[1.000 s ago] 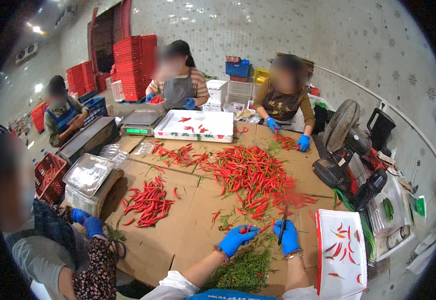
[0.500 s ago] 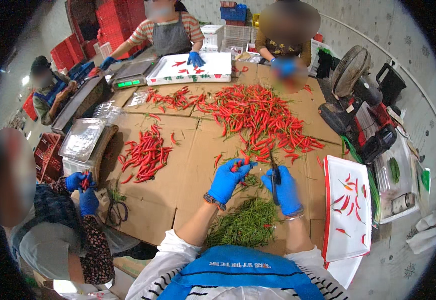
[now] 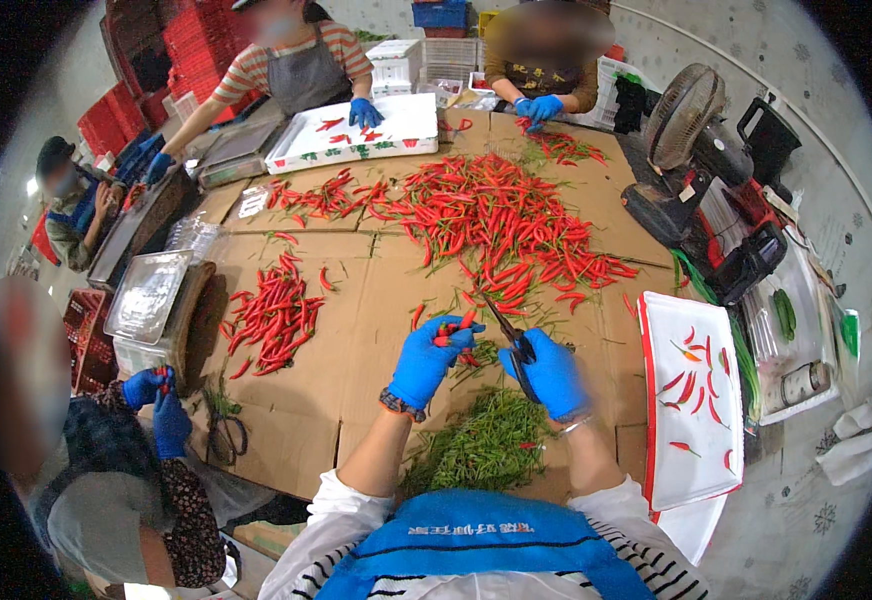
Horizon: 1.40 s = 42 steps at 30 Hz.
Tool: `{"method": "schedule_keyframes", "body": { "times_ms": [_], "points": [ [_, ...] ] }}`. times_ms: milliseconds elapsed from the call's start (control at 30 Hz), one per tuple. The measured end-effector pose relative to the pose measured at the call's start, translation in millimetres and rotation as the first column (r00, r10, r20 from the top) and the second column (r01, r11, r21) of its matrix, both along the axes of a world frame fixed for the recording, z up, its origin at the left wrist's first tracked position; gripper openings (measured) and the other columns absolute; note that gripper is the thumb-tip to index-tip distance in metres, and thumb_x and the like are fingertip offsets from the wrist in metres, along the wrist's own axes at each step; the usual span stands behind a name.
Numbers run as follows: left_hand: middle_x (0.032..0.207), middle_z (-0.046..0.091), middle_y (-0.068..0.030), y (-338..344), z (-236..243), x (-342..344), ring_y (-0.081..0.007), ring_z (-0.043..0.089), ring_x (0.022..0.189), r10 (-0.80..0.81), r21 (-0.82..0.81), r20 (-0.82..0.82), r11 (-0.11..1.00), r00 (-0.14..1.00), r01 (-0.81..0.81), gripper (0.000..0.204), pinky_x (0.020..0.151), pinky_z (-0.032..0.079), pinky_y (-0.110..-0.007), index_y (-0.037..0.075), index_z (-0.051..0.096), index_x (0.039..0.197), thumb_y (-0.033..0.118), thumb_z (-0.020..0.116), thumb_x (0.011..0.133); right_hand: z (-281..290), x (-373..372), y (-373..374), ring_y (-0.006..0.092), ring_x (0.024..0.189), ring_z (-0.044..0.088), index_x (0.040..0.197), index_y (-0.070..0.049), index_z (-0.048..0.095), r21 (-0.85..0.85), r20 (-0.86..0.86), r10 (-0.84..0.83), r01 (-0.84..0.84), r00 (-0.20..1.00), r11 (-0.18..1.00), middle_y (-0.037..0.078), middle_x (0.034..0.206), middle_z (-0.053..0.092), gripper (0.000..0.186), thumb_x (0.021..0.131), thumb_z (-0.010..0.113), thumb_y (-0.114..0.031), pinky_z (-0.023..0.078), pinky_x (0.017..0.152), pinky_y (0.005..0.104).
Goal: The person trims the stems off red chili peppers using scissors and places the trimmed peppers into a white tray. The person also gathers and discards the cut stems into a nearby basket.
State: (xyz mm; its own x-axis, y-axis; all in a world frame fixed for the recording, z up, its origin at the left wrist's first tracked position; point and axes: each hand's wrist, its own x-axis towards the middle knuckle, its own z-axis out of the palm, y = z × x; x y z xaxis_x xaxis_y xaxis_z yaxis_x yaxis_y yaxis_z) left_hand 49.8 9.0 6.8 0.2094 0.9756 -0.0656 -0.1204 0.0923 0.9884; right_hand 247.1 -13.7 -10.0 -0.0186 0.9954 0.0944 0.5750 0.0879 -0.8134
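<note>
My left hand, in a blue glove, is closed on a few red chili peppers, their tips poking out between thumb and fingers. Gloved in blue as well, my right hand grips black-handled scissors, whose blades slant up and to the left, beyond the left hand. Below both hands lies a heap of cut green stems on the cardboard. A large pile of red chili peppers with stems spreads just past the scissors. A smaller chili pile sits to the left.
A white tray with red rim holds several chilies at right. A fan stands beyond it. Co-workers sit left and stand across the cardboard-covered table. A white foam box stands far left of centre; another pair of scissors lies near left.
The view has shifted slightly. The scissors have turned from nearly upright to slanting left. Across the table, a co-worker's hands now rest over a small chili heap.
</note>
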Motion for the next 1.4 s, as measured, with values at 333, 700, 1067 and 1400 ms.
{"method": "schedule_keyframes", "body": {
  "times_ms": [333, 700, 1067, 1400],
  "points": [
    [0.085, 0.063, 0.0002, 4.5, -8.9, -30.3, -0.0041, 0.042, 0.058, 0.116, -0.135, 0.16, 0.986, 0.98, -0.094, 0.029, 0.052, 0.033, -0.018, 0.003, 0.061, 0.107, 0.025, 0.054, 0.089, -27.5, 14.7, 155.9, 0.0381, 0.079, 0.059, 0.098, -0.008, 0.057, 0.227, 0.188, -0.371, 0.328, 0.909, 0.917, 0.019, 0.086, 0.062, 0.034, 0.078, 0.063, -0.035, 0.046, 0.065, 0.0458],
    [0.083, 0.06, 0.0019, 14.2, -22.3, -47.4, -0.0025, 0.043, 0.063, 0.089, -0.217, 0.281, 0.976, 0.955, -0.027, 0.035, 0.052, 0.032, -0.016, 0.005, 0.055, 0.116, 0.025, 0.055, 0.088, -57.8, 3.8, 241.0, 0.036, 0.077, 0.059, 0.088, -0.008, 0.058, 0.316, 0.34, -0.407, 0.305, 0.848, 0.899, 0.015, 0.082, 0.061, 0.026, 0.074, 0.068, -0.028, 0.046, 0.064, 0.047],
    [0.086, 0.058, 0.0005, 24.7, -17.4, -27.3, -0.0044, 0.047, 0.068, -0.024, -0.126, 0.282, 0.99, 0.959, 0.062, 0.037, 0.057, 0.035, -0.017, 0.007, 0.053, 0.121, 0.023, 0.055, 0.088, 15.2, 4.0, 123.7, 0.0095, 0.053, 0.054, 0.087, -0.007, 0.058, -0.214, -0.812, -0.083, -0.162, 0.577, 0.963, 0.004, 0.07, 0.06, 0.013, 0.079, 0.065, -0.015, 0.041, 0.046, 0.0205],
    [0.083, 0.058, 0.0002, 19.1, 12.9, -9.9, -0.0046, 0.045, 0.065, -0.024, -0.026, 0.282, 0.999, 0.959, 0.033, 0.027, 0.055, 0.035, -0.019, 0.005, 0.059, 0.108, 0.018, 0.059, 0.084, 35.2, -33.9, 43.0, 0.0107, 0.045, 0.046, 0.087, -0.006, 0.052, -0.162, -0.909, 0.061, -0.485, 0.413, 0.859, 0.002, 0.059, 0.051, 0.012, 0.086, 0.056, -0.018, 0.034, 0.041, 0.0224]
  ]
}}
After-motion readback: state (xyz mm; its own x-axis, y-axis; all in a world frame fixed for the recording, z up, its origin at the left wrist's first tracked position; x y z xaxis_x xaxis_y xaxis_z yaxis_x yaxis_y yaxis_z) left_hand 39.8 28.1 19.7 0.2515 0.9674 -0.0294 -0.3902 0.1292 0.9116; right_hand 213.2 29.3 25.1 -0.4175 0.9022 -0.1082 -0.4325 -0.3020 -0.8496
